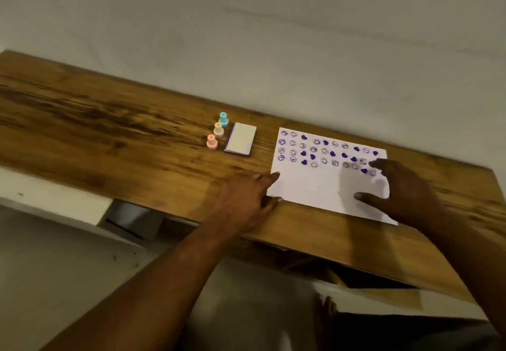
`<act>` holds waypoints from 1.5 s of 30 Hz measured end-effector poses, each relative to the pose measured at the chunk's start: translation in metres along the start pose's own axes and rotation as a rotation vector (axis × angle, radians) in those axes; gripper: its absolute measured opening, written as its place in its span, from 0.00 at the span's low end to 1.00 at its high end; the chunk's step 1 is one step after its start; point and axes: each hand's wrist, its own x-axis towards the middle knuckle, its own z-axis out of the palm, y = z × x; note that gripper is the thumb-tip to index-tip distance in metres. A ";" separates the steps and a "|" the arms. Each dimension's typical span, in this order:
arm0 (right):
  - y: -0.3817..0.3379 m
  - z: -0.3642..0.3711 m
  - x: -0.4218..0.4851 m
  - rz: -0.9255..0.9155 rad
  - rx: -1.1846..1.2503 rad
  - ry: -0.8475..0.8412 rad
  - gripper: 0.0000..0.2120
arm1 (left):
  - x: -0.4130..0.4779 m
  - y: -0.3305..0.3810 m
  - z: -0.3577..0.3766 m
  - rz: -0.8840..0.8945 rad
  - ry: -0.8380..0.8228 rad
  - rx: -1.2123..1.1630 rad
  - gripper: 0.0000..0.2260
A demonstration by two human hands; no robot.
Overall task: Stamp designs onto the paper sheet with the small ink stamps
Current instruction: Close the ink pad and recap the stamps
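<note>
A white paper sheet (312, 186) lies on the wooden table (109, 131), its far half covered with purple smiley and heart prints. My left hand (243, 200) rests at the sheet's left edge, with forefinger and thumb touching the paper. My right hand (402, 192) lies spread on the sheet's right side, fingers straight. Three small stamps stand in a row left of the sheet: a blue stamp (223, 119), a cream stamp (218, 129) and a pink stamp (211, 141). Beside them sits the closed ink pad (241, 139). Neither hand holds a stamp.
The table's back edge meets a pale wall (246, 22). Its front edge runs diagonally just below my hands, with floor (54, 255) beneath. The table's long left part is bare wood.
</note>
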 end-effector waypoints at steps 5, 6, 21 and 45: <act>0.030 0.029 -0.030 0.023 -0.037 -0.131 0.42 | -0.001 0.013 0.004 -0.059 -0.077 0.097 0.28; 0.030 0.032 -0.034 0.019 -0.049 -0.129 0.41 | -0.001 0.015 0.003 -0.068 -0.084 0.119 0.28; 0.015 0.035 -0.047 -0.005 -0.045 -0.201 0.40 | -0.020 0.003 0.006 -0.136 -0.096 0.246 0.31; 0.005 0.035 -0.038 -0.009 -0.085 -0.221 0.40 | -0.017 0.002 0.005 -0.174 -0.088 0.243 0.34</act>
